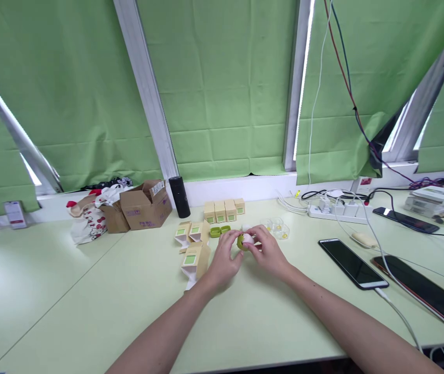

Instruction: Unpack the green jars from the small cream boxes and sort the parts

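And from the L on the desk (pixel 89 301): cardboard box (pixel 147 209), black cylinder (pixel 179 197), small open cartons (pixel 195 259) just beside the L hand (pixel 225 261). Its fingers pinch a green piece (pixel 239 242) btwn the hands, against a white piece (pixel 248 239) pinched by the R hand's (pixel 269 253) fingers, w/ a clear tray (pixel 283 232) just behind & a blk phone (pixel 352 264) further R.

Smooth plastic container (pixel 239 243); matt cardboard box (pixel 146 212); glossy phone screen (pixel 349 259).
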`<action>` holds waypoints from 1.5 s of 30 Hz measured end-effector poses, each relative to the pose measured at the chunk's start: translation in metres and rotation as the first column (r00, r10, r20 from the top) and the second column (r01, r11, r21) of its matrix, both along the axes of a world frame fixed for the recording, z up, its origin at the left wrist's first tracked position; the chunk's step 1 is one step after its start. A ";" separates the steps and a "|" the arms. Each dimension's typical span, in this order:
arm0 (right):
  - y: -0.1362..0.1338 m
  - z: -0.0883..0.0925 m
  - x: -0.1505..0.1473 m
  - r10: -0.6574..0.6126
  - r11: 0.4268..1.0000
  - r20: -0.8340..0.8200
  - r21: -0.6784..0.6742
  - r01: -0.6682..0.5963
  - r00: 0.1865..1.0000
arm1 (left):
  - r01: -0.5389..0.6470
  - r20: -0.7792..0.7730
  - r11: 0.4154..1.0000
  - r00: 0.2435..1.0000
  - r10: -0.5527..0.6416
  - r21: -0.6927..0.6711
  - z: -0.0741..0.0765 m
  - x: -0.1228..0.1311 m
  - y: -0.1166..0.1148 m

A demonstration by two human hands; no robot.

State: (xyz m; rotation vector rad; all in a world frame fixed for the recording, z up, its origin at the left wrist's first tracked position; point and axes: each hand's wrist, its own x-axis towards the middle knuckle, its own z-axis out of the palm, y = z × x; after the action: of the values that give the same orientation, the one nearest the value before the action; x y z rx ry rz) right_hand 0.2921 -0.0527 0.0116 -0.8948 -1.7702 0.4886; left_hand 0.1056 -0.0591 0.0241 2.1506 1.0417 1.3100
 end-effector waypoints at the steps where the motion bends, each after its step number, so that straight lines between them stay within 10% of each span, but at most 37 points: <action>1: 0.000 0.000 0.000 0.013 0.999 -0.039 -0.035 -0.015 0.999 | 0.012 0.017 1.000 1.000 -0.012 -0.016 0.000 0.000 0.000; 10: 0.006 0.004 -0.002 -0.028 0.984 -0.276 -0.176 -0.022 0.961 | 0.023 0.181 0.978 0.983 0.015 -0.207 0.001 0.008 0.001; 21: 0.010 0.012 0.011 -0.041 0.765 -0.820 -0.393 -0.510 0.571 | 0.149 0.459 0.945 0.888 0.001 -0.292 -0.010 0.010 0.009; 37: -0.004 0.028 0.008 0.084 0.841 -0.775 -0.283 -0.462 0.626 | 0.089 0.486 0.955 0.872 0.062 -0.282 -0.007 0.010 0.010; 45: 0.007 0.022 0.008 -0.063 0.959 -0.598 -0.257 -0.116 0.799 | 0.072 0.468 0.955 0.880 0.075 -0.289 -0.006 0.010 0.008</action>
State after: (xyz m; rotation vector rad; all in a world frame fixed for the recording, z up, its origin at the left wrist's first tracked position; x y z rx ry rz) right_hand 0.3001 -0.0460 0.0331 -0.7883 -1.1373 0.9510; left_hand 0.1151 -0.0508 0.0178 1.4970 0.9570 1.4721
